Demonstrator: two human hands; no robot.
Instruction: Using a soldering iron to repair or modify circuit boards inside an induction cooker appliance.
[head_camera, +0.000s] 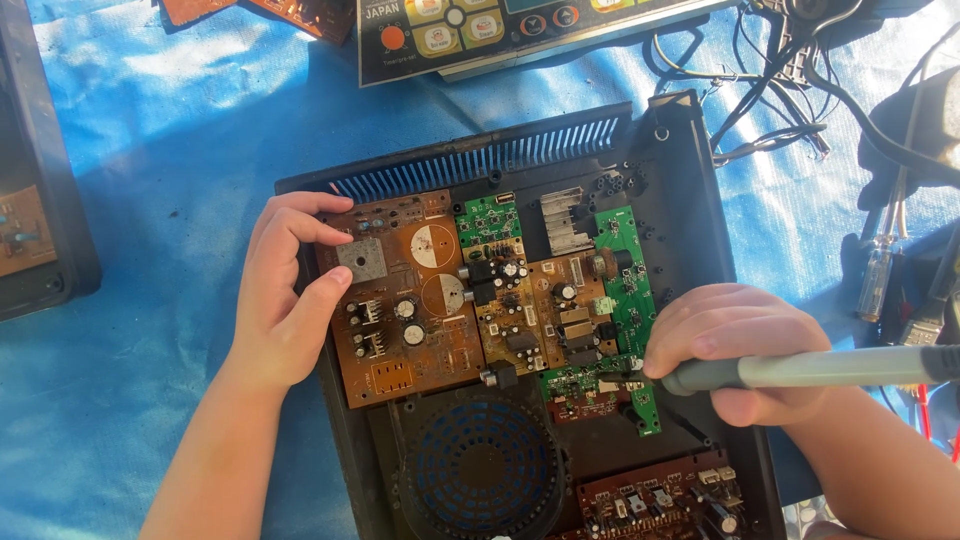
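An opened black plastic appliance base (680, 170) lies on a blue sheet, with a round fan grille (480, 470) at its near side. Inside sit a brown circuit board (405, 300) and green circuit boards (625, 270). My left hand (285, 290) rests on the brown board's left edge, its fingers and thumb pinching that edge beside a grey square component (360, 258). My right hand (735, 350) grips a grey soldering iron (800, 370), whose tip touches the lower green board (590, 382).
A control panel with buttons (470, 30) lies at the top. Tangled black wires (780, 90) spread at the upper right. A screwdriver with a clear handle (878, 275) lies at the right. Another black housing (35, 180) stands at the left edge.
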